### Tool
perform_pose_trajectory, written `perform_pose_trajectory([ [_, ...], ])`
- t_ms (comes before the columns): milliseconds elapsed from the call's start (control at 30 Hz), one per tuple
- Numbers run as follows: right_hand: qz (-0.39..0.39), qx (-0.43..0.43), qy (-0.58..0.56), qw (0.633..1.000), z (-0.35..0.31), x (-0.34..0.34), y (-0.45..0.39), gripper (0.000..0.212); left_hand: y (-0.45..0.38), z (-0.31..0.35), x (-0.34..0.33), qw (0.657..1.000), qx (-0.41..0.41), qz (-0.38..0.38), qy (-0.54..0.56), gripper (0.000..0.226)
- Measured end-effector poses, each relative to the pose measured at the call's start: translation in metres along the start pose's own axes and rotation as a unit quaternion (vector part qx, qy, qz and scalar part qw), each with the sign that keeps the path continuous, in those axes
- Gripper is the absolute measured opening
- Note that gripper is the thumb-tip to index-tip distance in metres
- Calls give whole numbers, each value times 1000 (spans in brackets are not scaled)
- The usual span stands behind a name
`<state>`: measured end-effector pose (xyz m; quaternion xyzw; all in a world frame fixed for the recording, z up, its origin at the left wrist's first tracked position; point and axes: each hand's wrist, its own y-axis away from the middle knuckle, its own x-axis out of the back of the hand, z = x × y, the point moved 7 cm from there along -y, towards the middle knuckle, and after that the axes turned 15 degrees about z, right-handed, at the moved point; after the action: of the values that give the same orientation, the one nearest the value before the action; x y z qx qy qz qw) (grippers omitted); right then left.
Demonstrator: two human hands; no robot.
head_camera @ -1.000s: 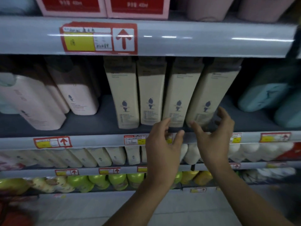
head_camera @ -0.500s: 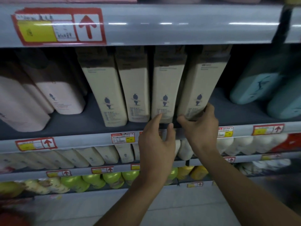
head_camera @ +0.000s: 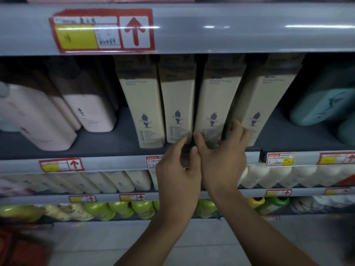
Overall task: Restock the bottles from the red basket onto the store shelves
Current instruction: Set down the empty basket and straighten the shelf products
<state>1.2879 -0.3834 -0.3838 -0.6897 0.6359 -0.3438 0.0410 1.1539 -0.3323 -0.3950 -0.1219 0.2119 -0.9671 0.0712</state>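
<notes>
Grey shelf (head_camera: 107, 146) (cream bottles (head_camera: 142, 112) upright, pink bottles (head_camera: 92, 112) alongside)

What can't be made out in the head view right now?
- Price tag text: blurred, unreadable.
- Third cream bottle: its base is hidden by the right hand, so the contact can't be judged.
- Left hand: fingertips merge into the dark gap between bottles; what they touch is unclear.
- Red basket: cut off by the bottom-left edge and blurred; contents not visible.
- Bottle tops: in shadow under the upper shelf.
</notes>
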Motion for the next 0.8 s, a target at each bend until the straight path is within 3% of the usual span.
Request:
perform_pose_trajectory([
  [267,20,-32,86,996,-3,-16,0,73,-6,-1,10,1000,7,-6,4,31],
  [467,34,10,109,993,-4,-7,2,73,-7,-8,19,1000,27,14,4,37],
  [667,-18,29,85,996,2,-2,-8,73,-9,-14,23,999,42,16,20,39],
  [800,20,37,17,999,-9,21,9,69,-8,-15,34,999,17,44,12,32],
])
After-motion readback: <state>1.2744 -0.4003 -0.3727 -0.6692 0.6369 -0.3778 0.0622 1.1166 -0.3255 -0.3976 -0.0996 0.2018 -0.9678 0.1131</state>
